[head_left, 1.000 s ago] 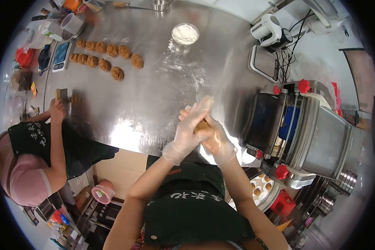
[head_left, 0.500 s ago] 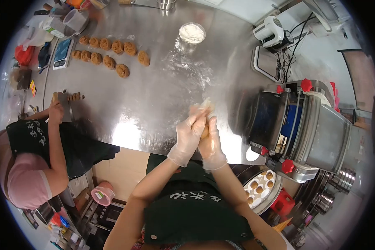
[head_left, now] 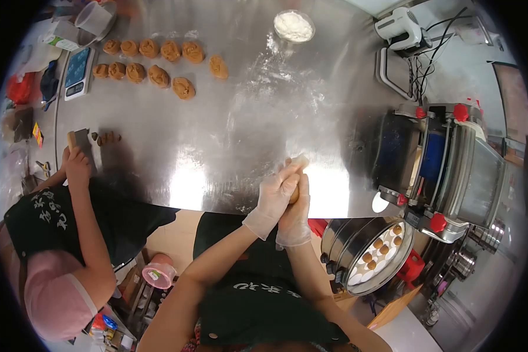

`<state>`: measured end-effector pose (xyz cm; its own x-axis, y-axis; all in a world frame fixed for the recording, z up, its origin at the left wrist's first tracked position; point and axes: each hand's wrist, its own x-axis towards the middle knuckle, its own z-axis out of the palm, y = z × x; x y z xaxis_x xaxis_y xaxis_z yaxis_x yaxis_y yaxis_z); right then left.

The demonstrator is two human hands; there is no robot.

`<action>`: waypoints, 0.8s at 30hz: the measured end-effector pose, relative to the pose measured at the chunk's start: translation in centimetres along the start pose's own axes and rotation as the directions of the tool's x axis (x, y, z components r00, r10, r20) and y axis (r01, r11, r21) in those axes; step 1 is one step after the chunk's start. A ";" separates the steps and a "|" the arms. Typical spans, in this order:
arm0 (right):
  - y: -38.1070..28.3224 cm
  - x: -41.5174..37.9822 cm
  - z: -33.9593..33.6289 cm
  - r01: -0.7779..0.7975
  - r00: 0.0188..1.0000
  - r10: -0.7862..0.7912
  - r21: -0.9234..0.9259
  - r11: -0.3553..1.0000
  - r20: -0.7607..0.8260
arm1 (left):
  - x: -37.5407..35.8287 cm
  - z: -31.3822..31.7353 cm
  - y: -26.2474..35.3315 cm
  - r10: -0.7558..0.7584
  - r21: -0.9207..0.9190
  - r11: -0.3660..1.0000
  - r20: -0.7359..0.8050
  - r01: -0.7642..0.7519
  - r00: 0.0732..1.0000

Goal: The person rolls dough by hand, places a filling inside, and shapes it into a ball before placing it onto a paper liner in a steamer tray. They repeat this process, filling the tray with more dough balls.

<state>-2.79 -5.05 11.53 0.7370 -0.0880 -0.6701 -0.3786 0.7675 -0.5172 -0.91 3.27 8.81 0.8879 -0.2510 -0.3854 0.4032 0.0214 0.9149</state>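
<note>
Both my hands wear clear plastic gloves and come together above the near edge of the steel table. My left hand (head_left: 273, 198) wraps over a brown dough ball (head_left: 294, 195), its fingers closed. My right hand (head_left: 297, 216) cups the same ball from the right. Most of the ball is hidden between the palms and fingers. Farther back lie two rows of brown dough pieces (head_left: 158, 76). A clear bowl of white flour (head_left: 293, 27) stands at the back, with flour smeared on the table (head_left: 234, 129) in front of it.
At left, a co-worker's hand (head_left: 78, 167) grips a scraper (head_left: 82, 142) beside small dark pieces (head_left: 108, 138). A digital scale (head_left: 78, 73) is behind. A roller machine (head_left: 446, 170) stands right; below it, a steamer tray (head_left: 364, 280) carries dough balls on white papers.
The view has shifted, and more of the steamer shows at lower right. My hands remain pressed together around the dough ball, fingers closer together now. The co-worker's scraper is turned slightly.
</note>
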 end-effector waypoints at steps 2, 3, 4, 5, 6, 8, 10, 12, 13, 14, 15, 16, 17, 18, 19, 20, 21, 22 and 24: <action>0.0 1.2 0.4 0.058 0.996 -0.066 -0.117 0.991 -0.064 | -0.1 0.2 -1.0 0.005 -0.023 1.000 -0.068 -0.007 0.998; -0.5 1.6 0.5 0.077 0.988 -0.116 -0.326 0.942 -0.102 | 0.0 -0.4 -0.8 0.105 0.037 0.994 -0.132 -0.101 0.986; -0.9 2.0 0.3 0.080 0.977 -0.170 -0.519 0.851 -0.127 | 0.1 -1.5 -0.8 0.207 0.105 0.976 -0.190 -0.190 0.960; -1.0 2.9 0.1 0.107 0.968 -0.238 -0.733 0.672 -0.077 | 0.2 -2.8 -1.1 0.312 0.179 0.945 -0.239 -0.274 0.920; -1.1 3.7 -0.1 0.110 0.952 -0.305 -0.902 0.418 -0.025 | 0.2 -4.1 -1.7 0.295 0.210 0.945 -0.203 -0.253 0.934; 0.4 6.5 -2.6 0.138 0.874 -0.428 -0.962 -0.234 0.229 | 0.2 -4.9 -1.8 0.225 0.089 0.974 -0.223 -0.210 0.949; 1.5 8.1 -2.3 0.080 0.832 -0.378 -0.763 -0.642 0.405 | 0.4 -5.0 -2.5 0.202 0.012 0.979 -0.224 -0.205 0.953; 2.1 8.7 -1.1 -0.020 0.856 -0.400 -0.753 -0.658 0.326 | 0.7 -4.4 -3.8 0.222 -0.028 0.972 -0.204 -0.233 0.953; 2.0 8.6 -0.7 -0.076 0.865 -0.415 -0.744 -0.664 0.282 | 0.9 -3.9 -3.3 0.234 -0.072 0.966 -0.179 -0.250 0.956; 1.5 8.4 -1.1 -0.006 0.874 -0.365 -0.744 -0.668 0.320 | 1.1 -3.0 -2.7 0.247 -0.119 0.957 -0.153 -0.266 0.957; 0.6 8.2 -1.7 0.065 0.878 -0.315 -0.741 -0.668 0.361 | 1.4 -2.1 -2.6 0.251 -0.189 0.943 -0.131 -0.273 0.959; -0.1 8.1 -2.0 0.140 0.874 -0.266 -0.734 -0.665 0.407 | 1.7 -1.3 -2.6 0.256 -0.259 0.926 -0.108 -0.275 0.961; -0.5 7.6 -2.0 0.228 0.887 -0.326 -0.923 -0.310 0.329 | 2.2 -0.6 -2.9 0.252 -0.345 0.899 -0.091 -0.268 0.963; -0.8 6.4 -1.8 0.287 0.908 -0.343 -0.953 0.096 0.239 | 2.8 -0.1 -3.3 0.250 -0.426 0.867 -0.079 -0.259 0.965; -1.0 5.0 -2.0 0.294 0.937 -0.316 -0.823 0.487 0.147 | 3.4 0.4 -3.9 0.244 -0.396 0.885 -0.048 -0.243 0.969; 0.3 4.0 -3.2 0.360 0.919 -0.349 -0.751 0.554 0.184 | 3.9 1.0 -4.6 0.230 -0.368 0.904 -0.013 -0.219 0.973; 1.3 3.0 -3.5 0.423 0.898 -0.380 -0.669 0.612 0.220 | 4.1 1.3 -5.0 0.329 -0.323 0.894 -0.002 -0.312 0.944; 1.6 3.0 -4.0 0.410 0.901 -0.370 -0.725 0.553 0.226 | 4.3 1.6 -5.5 0.424 -0.283 0.870 0.010 -0.404 0.906; 1.1 3.4 -4.8 0.403 0.905 -0.349 -0.747 0.528 0.242 | 3.3 2.5 -7.5 0.231 -0.233 0.949 0.044 -0.215 0.972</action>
<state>-3.36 -7.52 6.11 0.9349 -0.1936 -0.2975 -0.3212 -0.1042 -0.9413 -1.53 -0.11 0.97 0.9465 -0.2813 -0.1580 0.2430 0.2993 0.9227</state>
